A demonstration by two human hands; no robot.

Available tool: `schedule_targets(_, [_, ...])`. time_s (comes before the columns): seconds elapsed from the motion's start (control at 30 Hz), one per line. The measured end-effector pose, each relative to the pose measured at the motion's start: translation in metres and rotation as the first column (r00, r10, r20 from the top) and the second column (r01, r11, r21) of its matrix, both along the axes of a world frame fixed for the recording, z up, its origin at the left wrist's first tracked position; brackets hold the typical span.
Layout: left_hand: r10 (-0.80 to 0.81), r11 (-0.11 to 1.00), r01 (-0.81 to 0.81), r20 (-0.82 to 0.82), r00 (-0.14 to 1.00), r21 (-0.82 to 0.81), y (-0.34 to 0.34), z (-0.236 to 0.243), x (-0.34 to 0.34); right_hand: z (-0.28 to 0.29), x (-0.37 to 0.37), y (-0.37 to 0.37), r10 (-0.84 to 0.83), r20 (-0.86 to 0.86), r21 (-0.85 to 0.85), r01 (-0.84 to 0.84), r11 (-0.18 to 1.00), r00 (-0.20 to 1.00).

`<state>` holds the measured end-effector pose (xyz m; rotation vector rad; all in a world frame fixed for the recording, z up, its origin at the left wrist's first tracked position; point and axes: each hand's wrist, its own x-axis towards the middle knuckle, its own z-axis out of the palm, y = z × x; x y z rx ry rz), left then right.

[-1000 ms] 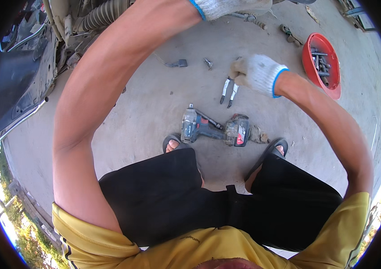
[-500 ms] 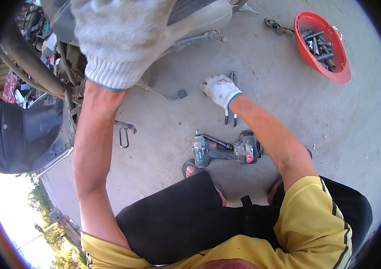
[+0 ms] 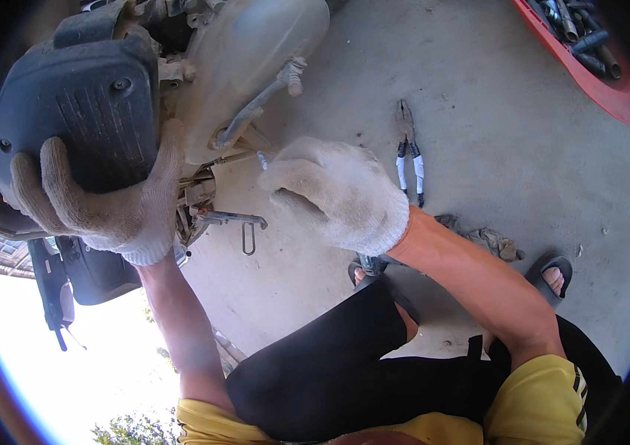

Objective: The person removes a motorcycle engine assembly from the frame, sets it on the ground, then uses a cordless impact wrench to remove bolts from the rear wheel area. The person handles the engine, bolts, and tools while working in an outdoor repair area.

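My left hand [image 3: 100, 200], in a pale knitted glove, rests with spread fingers against the black plastic cover [image 3: 85, 111] of a motorbike. Its thumb lies along the cover's right side. My right hand [image 3: 341, 196], gloved too, hovers right of the bike with its fingers curled inward. Whatever they may hold is hidden. Close to those fingertips is a metal lever [image 3: 244, 119] on the bike's dusty rounded casing [image 3: 233, 52]. Pliers [image 3: 406, 141] with white and black wrapped handles lie on the floor beyond my right wrist.
At the far right, a red hard hat [image 3: 589, 78] holds several metal sockets [image 3: 591, 41]. A power tool [image 3: 370, 265] is mostly hidden beneath my right hand. Near my sandal lies a crumpled grey cloth-like thing [image 3: 494, 243]. A stand with a metal loop [image 3: 248, 239] juts from the bike.
My right hand has left the pliers and moved left toward the bike. My left hand has come down and lies against the black cover. The view has shifted left, toward the bike.
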<state>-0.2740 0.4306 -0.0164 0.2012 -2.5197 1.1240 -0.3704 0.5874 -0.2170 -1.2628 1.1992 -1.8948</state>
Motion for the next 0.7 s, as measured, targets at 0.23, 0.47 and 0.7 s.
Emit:
schedule_targets(0.23, [-0.016,0.999,0.017,0.027,1.0,-0.043,-0.002,-0.005,-0.01,0.02,-0.056,-0.061,-0.345,-0.024,0.016,0.346,0.938,0.938])
schedule_targets(0.47, [0.003,0.995,0.002,0.052,0.999,-0.1,0.001,0.008,-0.004,0.024,-0.061,-0.107,-0.303,0.042,0.066,0.3,0.952,0.952])
schedule_targets(0.7, [-0.068,0.994,0.075,0.078,0.995,-0.085,-0.007,-0.002,-0.007,0.022,-0.088,-0.121,-0.348,0.051,-0.011,0.349,0.937,0.936])
